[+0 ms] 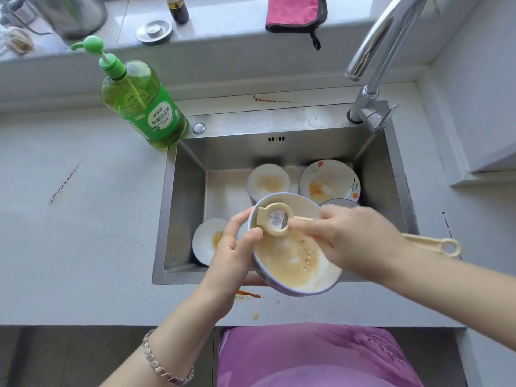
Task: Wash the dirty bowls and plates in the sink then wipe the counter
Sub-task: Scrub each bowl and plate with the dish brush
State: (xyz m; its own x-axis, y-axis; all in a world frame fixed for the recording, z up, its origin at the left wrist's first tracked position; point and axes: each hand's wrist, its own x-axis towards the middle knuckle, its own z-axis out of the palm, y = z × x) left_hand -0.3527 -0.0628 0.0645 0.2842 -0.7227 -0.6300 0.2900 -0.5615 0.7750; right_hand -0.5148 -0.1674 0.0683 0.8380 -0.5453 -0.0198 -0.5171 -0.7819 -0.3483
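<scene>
A sauce stain (248,294) marks the bench (83,233) edge. Above the near rim of the sink (184,213), the left hand (234,247) grips a tilted, soiled bowl (290,263). The right hand (354,241) holds a brush (275,220), its head inside. A slick rim could slip, dropping it onto the bowls (208,241) and plate (329,180) beyond, chipping them.

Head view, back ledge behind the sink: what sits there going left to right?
Metal kettle → round metal drain stopper → dark bottle → pink cloth.
</scene>
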